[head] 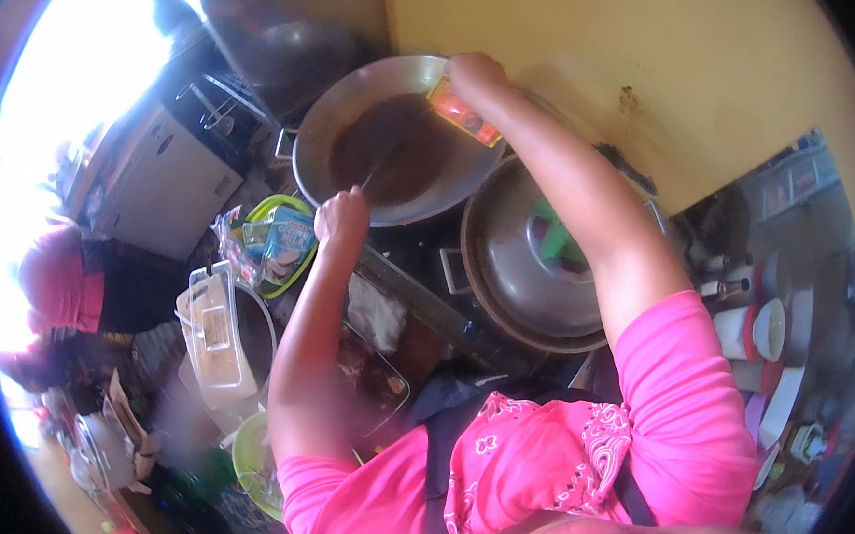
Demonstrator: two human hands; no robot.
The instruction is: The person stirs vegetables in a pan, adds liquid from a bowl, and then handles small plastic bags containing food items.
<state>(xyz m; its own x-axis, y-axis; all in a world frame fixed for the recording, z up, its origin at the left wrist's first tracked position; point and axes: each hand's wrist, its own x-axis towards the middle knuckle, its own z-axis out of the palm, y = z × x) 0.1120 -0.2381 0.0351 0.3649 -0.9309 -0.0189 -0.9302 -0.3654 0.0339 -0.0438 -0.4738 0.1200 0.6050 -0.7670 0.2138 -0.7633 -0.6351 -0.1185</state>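
Note:
A large metal wok (312,139) holds brown liquid (392,149). At its near left rim, my left hand (343,217) is closed around the handle of a thin utensil (375,172) whose far end reaches into the liquid. Over the wok's right side, my right hand (476,79) grips the upper end of an orange and yellow packet (463,113). Whether the packet is torn cannot be seen. Below and to the right stands a second wide pan with a domed metal lid (503,263), a green cloth (558,235) on it, partly behind my right arm.
A green basket (279,202) with a blue coconut milk packet (288,241) stands left of my left hand. Nearer are a plastic container lid (217,336) and a light green bowl (252,457). A yellow wall (678,72) borders the woks; another person (62,279) is at far left.

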